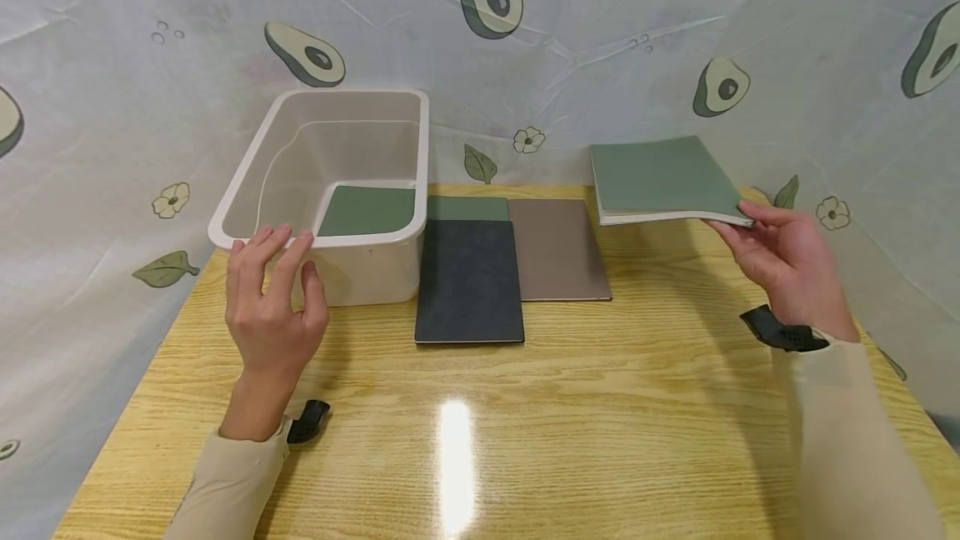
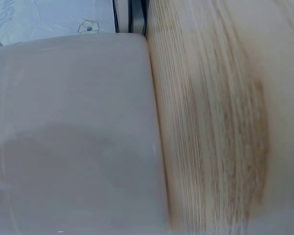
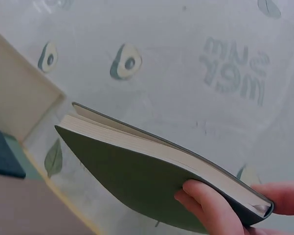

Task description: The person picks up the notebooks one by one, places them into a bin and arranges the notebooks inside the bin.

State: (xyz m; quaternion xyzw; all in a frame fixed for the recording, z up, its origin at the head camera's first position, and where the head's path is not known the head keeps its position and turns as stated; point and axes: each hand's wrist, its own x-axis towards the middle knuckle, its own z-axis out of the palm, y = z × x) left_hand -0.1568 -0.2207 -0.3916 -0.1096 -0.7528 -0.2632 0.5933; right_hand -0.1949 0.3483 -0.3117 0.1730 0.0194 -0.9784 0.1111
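Observation:
My right hand (image 1: 787,261) pinches a green softcover notebook (image 1: 663,177) by its right near corner, thumb on top and fingers beneath. The notebook is held up above the back right of the table, and in the right wrist view its pale page edges show between slightly parted covers. The fingertips of my left hand (image 1: 273,319) rest at the near rim of a beige plastic bin (image 1: 424,148). Inside the bin lies another green notebook (image 1: 367,211). The left wrist view shows only the bin's side wall (image 2: 73,122) and the wood, no fingers.
Right of the bin, a black notebook (image 1: 468,282) partly covers a green one (image 1: 468,207). A brown notebook (image 1: 562,248) lies beside them. The wooden table (image 1: 585,423) meets a hanging avocado-print cloth (image 1: 570,40) at its back and sides.

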